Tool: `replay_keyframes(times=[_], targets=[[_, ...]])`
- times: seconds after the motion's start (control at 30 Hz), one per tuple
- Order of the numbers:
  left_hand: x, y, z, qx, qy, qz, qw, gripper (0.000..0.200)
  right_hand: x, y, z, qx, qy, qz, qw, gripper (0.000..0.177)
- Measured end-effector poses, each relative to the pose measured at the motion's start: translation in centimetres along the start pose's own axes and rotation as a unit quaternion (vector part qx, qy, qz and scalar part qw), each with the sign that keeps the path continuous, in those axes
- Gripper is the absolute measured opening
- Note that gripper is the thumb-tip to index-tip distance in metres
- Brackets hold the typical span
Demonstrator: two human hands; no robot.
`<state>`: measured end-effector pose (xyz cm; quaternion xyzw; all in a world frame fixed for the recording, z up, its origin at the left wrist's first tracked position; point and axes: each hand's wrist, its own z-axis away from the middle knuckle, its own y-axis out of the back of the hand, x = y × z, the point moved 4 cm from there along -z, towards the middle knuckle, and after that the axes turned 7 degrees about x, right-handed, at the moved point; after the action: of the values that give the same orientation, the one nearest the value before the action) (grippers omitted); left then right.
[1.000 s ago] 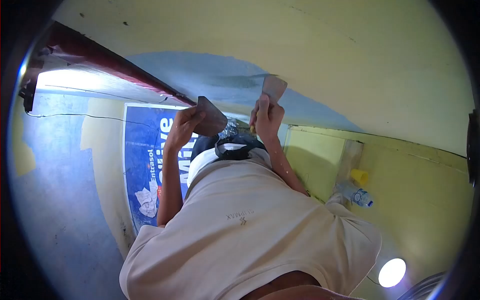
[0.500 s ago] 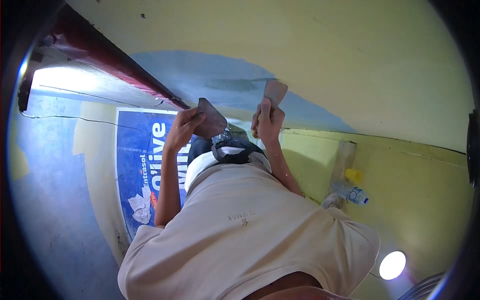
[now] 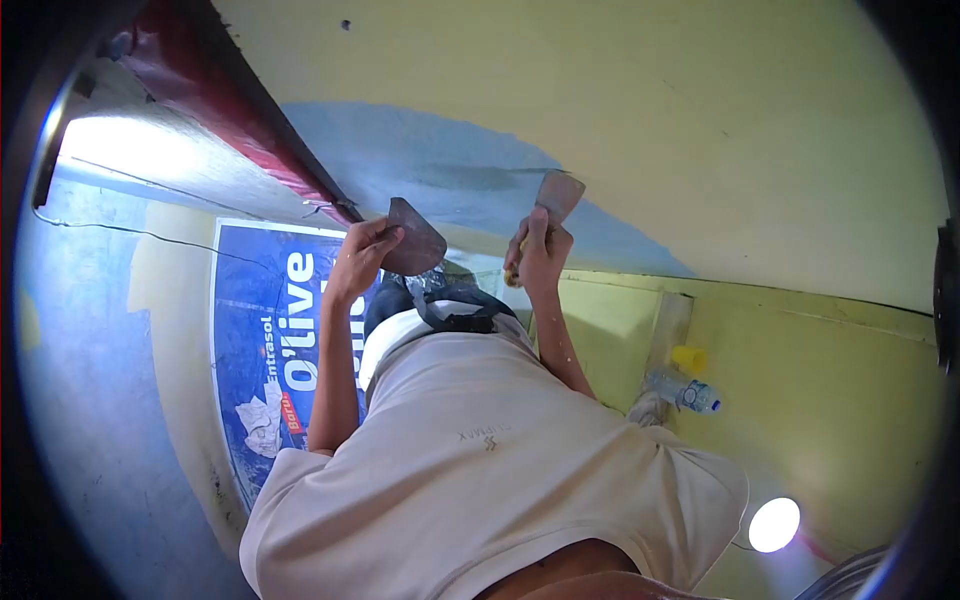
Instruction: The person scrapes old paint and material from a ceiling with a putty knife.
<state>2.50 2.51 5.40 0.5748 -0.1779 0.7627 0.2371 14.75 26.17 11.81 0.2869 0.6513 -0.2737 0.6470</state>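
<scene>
My left hand [image 3: 362, 258] pinches the edge of a dark, flat scraper blade [image 3: 416, 240] with rounded corners, held in front of my waist. In my right hand [image 3: 543, 256], the fingers are wrapped round the handle of a putty knife [image 3: 561, 196], a bit of yellow showing below the fist. The knife's broad blade points up and overlaps the blue-grey patch [image 3: 440, 150] on the pale yellow wall [image 3: 700, 120]. A darker smear runs across the patch to the left of the knife.
A red, dark-edged strip [image 3: 240, 110] slants along the upper left. Below it hangs a blue poster [image 3: 250, 330] with white lettering. At right are a plastic bottle [image 3: 685, 391], a yellow cup-like object [image 3: 690, 358] and an upright post [image 3: 672, 325]. A bright lamp [image 3: 774, 525] glows lower right.
The putty knife has shifted slightly right and down in the view, its blade tilting more to the right. The scraper blade has moved a little left. The camera view has shifted slightly.
</scene>
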Motion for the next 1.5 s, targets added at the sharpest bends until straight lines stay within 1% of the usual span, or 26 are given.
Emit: replay_keyframes(times=[0.03,0.07,0.13,0.2,0.3,0.33,0.4,0.47,0.53,0.57,0.6,0.7,0.77,0.8,0.9,1.03,1.07,1.1,1.17,1.2,1.23,1.3,1.33,1.43,1.47,1.5], targets=[[-0.2,0.2,-0.2,0.008,-0.001,0.003,1.0,0.028,0.1,0.0,0.3,0.003,-0.011,0.005,1.0,0.048],[-0.5,0.4,-0.3,0.014,-0.001,0.007,1.0,0.028,0.1,-0.2,0.0,0.009,-0.023,-0.038,0.999,0.047],[1.7,0.2,0.7,-0.002,-0.019,0.02,1.0,0.029,0.4,-0.5,-0.5,0.011,-0.014,-0.027,0.999,0.047],[0.9,0.2,0.5,0.013,-0.027,0.019,0.999,0.023,0.8,-0.3,-0.2,0.017,-0.006,0.0,1.0,0.047],[0.7,0.6,0.5,0.016,-0.03,0.03,0.999,0.023,1.3,0.2,0.4,0.017,-0.014,0.001,1.0,0.048],[0.9,0.5,0.6,0.011,-0.029,0.039,0.999,0.022,-0.5,-0.4,0.2,0.023,-0.018,-0.015,0.999,0.048],[1.0,0.1,0.7,0.004,-0.012,0.055,0.998,0.023,-0.3,-0.1,-0.7,0.021,0.013,-0.024,0.999,0.05],[1.9,0.0,1.1,0.004,-0.02,0.045,0.999,0.023,-0.7,-0.1,-0.5,0.025,0.041,-0.022,0.999,0.051],[1.4,0.7,0.7,-0.002,-0.04,0.004,0.999,0.023,-0.1,0.1,0.1,0.017,0.0,-0.036,0.999,0.051],[1.1,1.0,0.6,0.006,-0.045,0.017,0.999,0.023,0.3,0.1,0.2,0.014,-0.023,-0.042,0.999,0.051],[1.8,0.4,1.0,0.012,-0.049,0.031,0.998,0.023,-0.9,0.0,0.2,0.01,0.008,-0.028,1.0,0.051],[1.8,0.5,0.9,0.01,-0.041,0.031,0.999,0.022,1.4,1.0,-0.4,0.016,0.012,-0.022,1.0,0.052],[0.0,1.1,0.5,-0.004,-0.034,-0.007,0.999,0.026,1.5,1.5,0.0,0.023,0.008,-0.013,1.0,0.051],[-0.4,1.1,0.3,-0.015,-0.039,0.015,0.999,0.026,0.3,1.1,0.2,0.023,0.01,-0.018,1.0,0.051],[2.4,0.1,1.3,-0.001,-0.049,0.031,0.998,0.021,-1.2,1.0,-0.4,0.026,0.028,-0.014,0.999,0.05],[1.9,-0.1,1.0,-0.004,-0.068,0.027,0.997,0.021,0.6,2.2,0.0,0.024,0.016,-0.008,1.0,0.049],[0.5,0.4,0.4,-0.01,-0.062,0.0,0.998,0.021,0.9,2.2,0.2,0.026,0.009,-0.038,0.999,0.05],[0.4,0.4,0.3,-0.01,-0.051,0.015,0.999,0.021,0.7,1.8,0.1,0.024,0.015,-0.039,0.999,0.05],[0.2,0.3,0.3,-0.014,-0.026,0.043,0.999,0.024,0.2,1.4,0.2,0.026,0.025,-0.039,0.999,0.049],[0.1,0.5,0.3,-0.009,-0.027,0.02,0.999,0.024,0.3,1.8,0.0,0.03,0.042,-0.013,0.999,0.049],[0.0,0.7,0.2,-0.011,-0.027,0.018,0.999,0.023,0.6,2.1,0.2,0.034,0.029,-0.012,0.999,0.048],[0.3,0.6,0.1,-0.015,-0.032,0.018,0.999,0.023,0.1,2.2,0.3,0.04,0.009,-0.007,0.999,0.047],[0.7,0.4,0.1,-0.013,-0.047,0.027,0.998,0.023,-0.5,1.9,0.4,0.031,0.007,-0.047,0.998,0.047],[1.7,0.1,0.0,-0.005,-0.066,0.004,0.998,0.022,-1.8,1.0,-0.4,0.013,0.028,-0.025,0.999,0.048],[0.8,0.4,-0.4,-0.012,-0.057,0.0,0.998,0.022,-0.8,1.4,-0.5,0.017,0.053,-0.001,0.998,0.049],[1.9,0.0,0.0,-0.003,-0.069,0.003,0.998,0.023,-0.7,1.5,-0.3,0.019,0.036,0.003,0.999,0.05]])
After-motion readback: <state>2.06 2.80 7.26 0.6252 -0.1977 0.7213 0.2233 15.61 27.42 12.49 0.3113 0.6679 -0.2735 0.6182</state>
